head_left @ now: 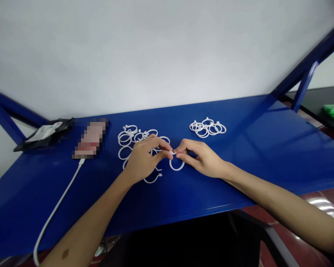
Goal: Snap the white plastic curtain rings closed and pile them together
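Having the loose rings (130,138) spread just under the left hand (143,159), handy for picking. Pinching one ring (177,170) at its clasp between left hand and right hand (204,157), fingertips narrowed onto it, mid-worktop (239,167). Having a tidy cluster (207,128) lying apart, far right, likely unmixed.

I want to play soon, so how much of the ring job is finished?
Looks done: a small pile of white rings sits apart on the blue table. In hand: the left hand and right hand pinch one ring between their fingertips. Left: a bigger loose pile by the left hand. Probably under halfway.
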The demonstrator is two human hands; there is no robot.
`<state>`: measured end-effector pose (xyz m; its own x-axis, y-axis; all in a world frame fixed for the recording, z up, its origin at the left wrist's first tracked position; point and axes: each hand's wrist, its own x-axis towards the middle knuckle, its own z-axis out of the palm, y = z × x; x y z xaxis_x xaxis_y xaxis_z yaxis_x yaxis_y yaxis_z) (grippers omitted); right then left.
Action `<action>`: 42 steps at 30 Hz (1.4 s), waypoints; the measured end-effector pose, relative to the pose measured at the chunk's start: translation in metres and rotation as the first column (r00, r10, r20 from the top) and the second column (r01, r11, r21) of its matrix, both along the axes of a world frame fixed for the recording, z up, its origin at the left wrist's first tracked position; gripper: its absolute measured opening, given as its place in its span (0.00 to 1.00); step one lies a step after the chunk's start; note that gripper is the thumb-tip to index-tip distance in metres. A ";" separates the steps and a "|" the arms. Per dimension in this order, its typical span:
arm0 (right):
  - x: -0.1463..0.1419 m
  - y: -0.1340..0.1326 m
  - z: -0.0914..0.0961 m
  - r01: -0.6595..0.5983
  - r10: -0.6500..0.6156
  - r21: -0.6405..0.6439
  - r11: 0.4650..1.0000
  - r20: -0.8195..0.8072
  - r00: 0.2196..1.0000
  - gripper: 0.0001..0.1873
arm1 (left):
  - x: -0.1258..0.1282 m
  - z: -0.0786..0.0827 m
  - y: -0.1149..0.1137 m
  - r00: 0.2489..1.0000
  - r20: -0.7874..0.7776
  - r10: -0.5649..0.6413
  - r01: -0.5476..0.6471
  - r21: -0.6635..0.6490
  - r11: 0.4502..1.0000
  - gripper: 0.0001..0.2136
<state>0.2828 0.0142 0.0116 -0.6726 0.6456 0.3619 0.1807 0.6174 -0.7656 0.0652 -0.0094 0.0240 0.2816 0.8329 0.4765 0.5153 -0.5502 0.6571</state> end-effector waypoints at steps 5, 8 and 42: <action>0.004 -0.001 0.003 -0.096 0.096 0.063 0.993 0.006 0.995 0.07 | 0.004 -0.004 -0.002 0.999 -0.053 -0.001 0.003 0.045 0.999 0.11; 0.006 0.000 0.002 -0.150 0.148 0.108 0.983 0.027 0.989 0.08 | 0.006 -0.007 -0.003 0.997 -0.082 -0.006 0.009 0.039 0.999 0.10; 0.069 0.064 0.003 0.596 -0.783 0.595 0.539 0.094 0.615 0.10 | -0.009 -0.011 0.006 0.942 -0.327 0.075 -0.042 0.106 0.993 0.11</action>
